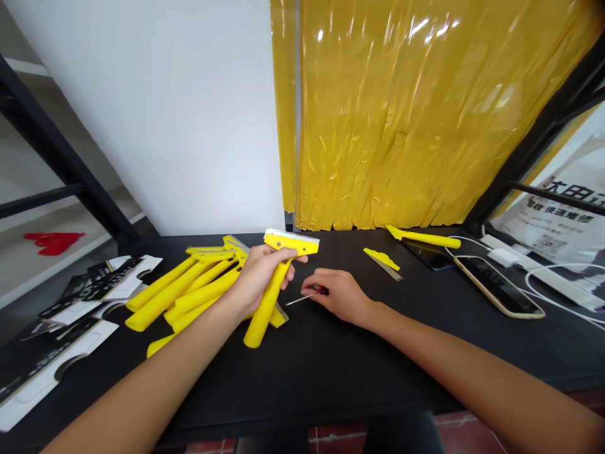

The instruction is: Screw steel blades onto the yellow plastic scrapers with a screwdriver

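Observation:
My left hand [265, 274] is closed around the neck of a yellow scraper [267, 306], its bladed head up and its thick handle slanting down toward me. The thumb presses against the head just below the screws. Right of it, my right hand [338, 293] pinches a thin screwdriver [302, 298], whose metal shaft points left, apart from the scraper. Most of the screwdriver's handle is hidden in the fingers. Beside and partly behind my left forearm lies a pile of several yellow scrapers [189, 284]. A loose yellow head plate with a blade [384, 261] rests farther right.
At the back right, a yellow handle [425, 238] lies across a dark phone [430, 255]. Another phone [498, 287], white cables and a power strip [539, 271] are at the right. Printed cardboard sleeves [85, 315] pile up at the left. A yellow plastic curtain [378, 126] hangs behind.

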A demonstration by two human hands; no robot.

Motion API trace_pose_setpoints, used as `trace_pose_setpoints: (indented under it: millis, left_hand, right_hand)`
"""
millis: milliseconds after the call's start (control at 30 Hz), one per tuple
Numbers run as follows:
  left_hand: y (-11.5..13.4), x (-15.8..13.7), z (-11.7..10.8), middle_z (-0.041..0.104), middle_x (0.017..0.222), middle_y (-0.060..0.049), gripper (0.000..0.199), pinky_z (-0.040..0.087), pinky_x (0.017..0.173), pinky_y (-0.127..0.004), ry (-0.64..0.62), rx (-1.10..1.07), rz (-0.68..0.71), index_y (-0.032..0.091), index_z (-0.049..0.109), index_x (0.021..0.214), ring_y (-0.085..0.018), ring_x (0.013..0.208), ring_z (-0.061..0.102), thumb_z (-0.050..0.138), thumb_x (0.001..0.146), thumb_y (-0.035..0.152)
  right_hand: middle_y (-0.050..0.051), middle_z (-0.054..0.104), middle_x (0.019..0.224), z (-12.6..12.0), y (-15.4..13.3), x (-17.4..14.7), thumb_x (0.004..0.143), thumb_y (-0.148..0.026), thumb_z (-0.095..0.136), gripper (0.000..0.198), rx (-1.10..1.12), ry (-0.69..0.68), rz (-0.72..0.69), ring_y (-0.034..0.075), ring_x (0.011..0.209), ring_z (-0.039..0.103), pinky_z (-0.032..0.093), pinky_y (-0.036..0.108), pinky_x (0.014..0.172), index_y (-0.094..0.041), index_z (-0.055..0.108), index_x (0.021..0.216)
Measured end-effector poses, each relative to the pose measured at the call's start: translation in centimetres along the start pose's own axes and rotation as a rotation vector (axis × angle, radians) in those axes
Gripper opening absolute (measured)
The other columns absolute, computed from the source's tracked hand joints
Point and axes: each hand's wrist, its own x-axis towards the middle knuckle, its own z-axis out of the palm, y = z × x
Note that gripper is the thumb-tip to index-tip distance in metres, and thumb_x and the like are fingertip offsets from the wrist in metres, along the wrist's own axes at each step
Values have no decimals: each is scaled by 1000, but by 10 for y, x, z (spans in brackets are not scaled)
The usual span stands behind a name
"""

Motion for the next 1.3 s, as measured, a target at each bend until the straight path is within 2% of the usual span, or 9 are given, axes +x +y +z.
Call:
trace_pose_setpoints:
  millis: [100, 233, 333, 400, 533, 667, 900, 1133, 1300]
  left_hand:
    - [0, 0, 0, 60, 52, -3, 26, 36, 43, -23, -23, 40, 22, 9, 76, 86, -10, 41, 47, 70, 81, 34]
    - [5, -9, 7, 58, 51, -1, 27, 39, 44, -25, 13, 180, 169, 11, 76, 87, -12, 42, 48, 68, 84, 37]
    - [7, -22, 11, 67, 60, -2, 20, 49, 54, -28, 258, 522, 501, 17, 77, 85, -17, 53, 61, 69, 84, 36]
    - [3, -29, 10, 77, 85, -5, 16, 55, 72, -32, 316, 751, 788, 23, 77, 95, -21, 73, 70, 73, 81, 29]
    - [-8, -31, 1, 77, 110, -5, 27, 54, 85, -33, 87, 1062, 1076, 27, 74, 107, -22, 93, 73, 64, 85, 15]
    - [-10, -25, 0, 75, 117, -4, 27, 54, 84, -35, -14, 1346, 1003, 29, 75, 102, -22, 93, 71, 55, 91, 16]
    - [-4, -29, 6, 74, 119, -6, 28, 54, 86, -36, -61, 1406, 904, 30, 76, 100, -22, 96, 70, 50, 96, 19]
    - [-9, -23, 6, 77, 103, -5, 21, 56, 72, -28, 31, 1619, 1471, 23, 71, 101, -17, 86, 71, 60, 92, 9]
    - [-8, -19, 7, 76, 99, -8, 15, 55, 68, -28, 39, 1608, 1604, 14, 69, 101, -17, 82, 71, 67, 88, 8]
  right_hand:
    - [0, 60, 76, -9, -4, -1, 95, -35, 61, 18, 70, 147, -17, 12, 67, 53, 41, 25, 66, -22, 73, 97]
    - [3, 66, 80, -28, -4, 2, 92, -43, 63, 25, 265, 454, 149, 14, 66, 55, 44, 27, 63, -20, 73, 92]
    - [4, 70, 78, -41, 2, 6, 87, -47, 67, 30, 421, 611, 289, 16, 68, 59, 47, 29, 64, -18, 73, 90]
    - [4, 69, 74, -45, 7, 7, 86, -50, 68, 33, 509, 650, 337, 16, 65, 58, 46, 28, 61, -17, 74, 89]
    - [3, 68, 75, -50, 7, 6, 85, -50, 68, 34, 610, 669, 370, 13, 60, 54, 43, 28, 57, -17, 72, 90]
    - [2, 65, 76, -53, -5, 2, 89, -41, 67, 22, 448, 653, 239, 14, 67, 55, 45, 29, 64, -19, 72, 87]
    - [2, 58, 83, -51, -12, -4, 91, -31, 67, 11, 307, 475, 29, 14, 70, 52, 42, 28, 60, -23, 74, 93]
    - [1, 60, 79, -50, -9, -4, 90, -25, 69, 7, 321, 346, -46, 12, 67, 52, 42, 27, 59, -23, 76, 91]
    - [1, 62, 80, -48, -8, -4, 89, -25, 71, 6, 351, 322, -30, 13, 69, 54, 42, 28, 59, -22, 77, 90]
